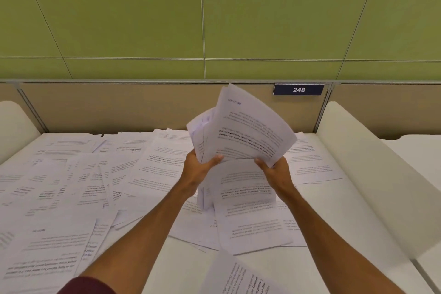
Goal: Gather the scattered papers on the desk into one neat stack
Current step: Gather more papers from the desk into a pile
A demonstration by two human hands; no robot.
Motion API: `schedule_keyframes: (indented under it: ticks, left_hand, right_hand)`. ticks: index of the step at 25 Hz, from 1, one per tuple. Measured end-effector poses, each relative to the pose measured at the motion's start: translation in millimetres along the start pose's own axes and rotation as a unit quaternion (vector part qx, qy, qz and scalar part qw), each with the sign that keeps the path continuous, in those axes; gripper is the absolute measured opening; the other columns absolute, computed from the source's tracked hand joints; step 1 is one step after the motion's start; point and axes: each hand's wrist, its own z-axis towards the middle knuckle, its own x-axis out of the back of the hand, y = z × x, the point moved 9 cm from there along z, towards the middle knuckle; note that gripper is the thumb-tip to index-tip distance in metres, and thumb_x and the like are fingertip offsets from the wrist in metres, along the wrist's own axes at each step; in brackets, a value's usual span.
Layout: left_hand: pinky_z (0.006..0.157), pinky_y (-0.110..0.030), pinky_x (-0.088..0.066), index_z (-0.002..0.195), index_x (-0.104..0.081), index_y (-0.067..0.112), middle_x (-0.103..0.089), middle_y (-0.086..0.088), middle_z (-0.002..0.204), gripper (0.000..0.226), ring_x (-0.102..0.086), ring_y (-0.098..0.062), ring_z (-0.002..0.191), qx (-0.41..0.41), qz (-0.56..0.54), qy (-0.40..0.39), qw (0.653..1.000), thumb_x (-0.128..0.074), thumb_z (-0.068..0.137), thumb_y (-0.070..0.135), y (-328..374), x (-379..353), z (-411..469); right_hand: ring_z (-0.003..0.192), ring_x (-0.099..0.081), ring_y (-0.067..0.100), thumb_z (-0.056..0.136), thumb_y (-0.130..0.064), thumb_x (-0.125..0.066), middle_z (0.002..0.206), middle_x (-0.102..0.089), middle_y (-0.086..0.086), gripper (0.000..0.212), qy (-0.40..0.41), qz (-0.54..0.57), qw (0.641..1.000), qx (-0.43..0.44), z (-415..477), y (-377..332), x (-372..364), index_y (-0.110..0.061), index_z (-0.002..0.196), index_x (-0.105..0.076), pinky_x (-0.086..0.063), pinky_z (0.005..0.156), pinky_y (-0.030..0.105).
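A loose bundle of printed white papers (248, 129) is held up above the desk, fanned and uneven, tilted away from me. My left hand (199, 169) grips its lower left edge, thumb on the front sheet. My right hand (276, 170) grips the lower right corner. Several more printed sheets (78, 188) lie scattered and overlapping across the white desk (186, 267), mostly on the left and under my arms. One sheet (248, 207) hangs or lies just below the bundle between my hands.
White side dividers (372, 174) bound the desk on the right and far left (14, 126). A beige back panel with a dark "248" plate (298, 89) stands behind the desk, with a green wall above. A sheet (238, 277) lies at the near edge.
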Motion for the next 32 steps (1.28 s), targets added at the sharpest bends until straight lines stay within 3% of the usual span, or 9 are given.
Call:
schedule_keyframes:
  ticks: [2,5,7,10,13,20,25,29,32]
  left_hand:
    - [0.071,-0.035,-0.061,0.113,-0.06,0.024,-0.07,-0.003,0.106,0.056,-0.068,-0.025,0.099,0.014,0.024,0.001,1.0,-0.086,0.064,0.032,-16.6,1.7,-2.4]
    - [0.089,-0.053,-0.055,0.125,-0.054,0.012,-0.065,-0.01,0.119,0.058,-0.063,-0.032,0.108,0.018,0.076,0.053,0.996,-0.081,0.074,0.016,-33.9,10.2,-8.0]
    - [0.085,-0.048,-0.058,0.118,-0.059,0.01,-0.068,-0.008,0.112,0.047,-0.066,-0.031,0.103,-0.017,0.055,0.066,0.996,-0.079,0.076,0.014,-23.4,9.9,-9.1]
    - [0.071,-0.033,-0.061,0.094,-0.063,0.022,-0.071,0.0,0.092,0.018,-0.07,-0.027,0.087,-0.081,0.046,0.079,0.993,-0.074,0.082,0.015,15.7,4.2,-6.0]
    - [0.056,-0.015,-0.054,0.078,-0.057,0.02,-0.066,0.011,0.075,0.015,-0.067,-0.008,0.066,-0.161,0.055,0.113,0.979,-0.069,0.086,0.018,60.6,-4.1,-7.8]
    - [0.056,-0.012,-0.053,0.092,-0.057,0.016,-0.061,0.021,0.079,0.007,-0.063,0.007,0.066,-0.31,0.04,0.179,0.933,-0.062,0.09,0.019,124.2,-10.2,-22.9]
    - [0.065,-0.022,-0.056,0.101,-0.059,0.013,-0.064,0.011,0.084,0.013,-0.064,-0.008,0.079,-0.217,-0.013,0.163,0.962,-0.062,0.092,0.023,101.6,-11.3,-4.7]
    - [0.096,-0.042,-0.053,0.129,-0.053,0.014,-0.064,-0.005,0.122,0.048,-0.059,-0.026,0.117,-0.077,-0.001,0.118,0.99,-0.054,0.092,0.045,33.7,-19.2,-1.4]
    - [0.102,-0.047,-0.048,0.14,-0.046,0.019,-0.059,-0.006,0.131,0.068,-0.056,-0.027,0.12,-0.065,0.068,0.126,0.987,-0.046,0.085,0.059,5.8,-16.3,-6.7]
  right_hand:
    - [0.093,-0.071,0.013,0.087,-0.015,-0.072,0.099,-0.071,-0.012,0.03,-0.004,0.018,1.0,-0.005,-3.8,3.0,-0.8,-0.028,0.11,-0.059,-0.06,0.067,0.024]
    - [0.098,-0.068,0.017,0.088,-0.01,-0.07,0.104,-0.068,-0.005,0.029,0.009,-0.008,1.0,-0.021,-7.1,11.4,2.3,-0.026,0.108,-0.058,-0.062,0.078,0.035]
    - [0.097,-0.069,0.019,0.089,-0.011,-0.068,0.104,-0.069,-0.005,0.026,0.02,-0.017,1.0,-0.008,-4.3,4.4,5.4,-0.028,0.106,-0.058,-0.061,0.08,0.04]
    - [0.085,-0.071,0.013,0.091,-0.015,-0.066,0.091,-0.071,-0.017,0.022,0.066,0.018,0.997,0.029,2.6,-25.9,8.6,-0.035,0.098,-0.059,-0.061,0.066,0.026]
    - [0.088,-0.07,0.012,0.09,-0.016,-0.067,0.091,-0.069,-0.018,0.026,0.13,0.067,0.987,0.07,8.4,-55.4,11.3,-0.04,0.097,-0.06,-0.06,0.071,0.026]
    - [0.085,-0.063,-0.011,0.086,-0.024,-0.068,0.098,-0.062,-0.016,0.024,0.213,0.09,0.963,0.138,15.1,-95.4,18.8,-0.039,0.1,-0.055,-0.054,0.068,0.008]
    - [0.09,-0.065,-0.001,0.087,-0.024,-0.07,0.097,-0.063,-0.018,0.024,0.178,0.044,0.977,0.112,19.4,-76.4,14.7,-0.035,0.105,-0.057,-0.059,0.076,0.02]
    - [0.099,-0.061,0.015,0.078,-0.024,-0.08,0.11,-0.063,-0.001,0.056,0.119,-0.035,0.992,-0.003,7.8,-16.2,12.0,-0.009,0.126,-0.055,-0.057,0.088,0.034]
    - [0.089,-0.061,0.012,0.085,-0.018,-0.073,0.104,-0.064,-0.003,0.037,0.126,-0.035,0.991,-0.03,-3.3,9.3,17.8,-0.012,0.119,-0.058,-0.056,0.088,0.045]
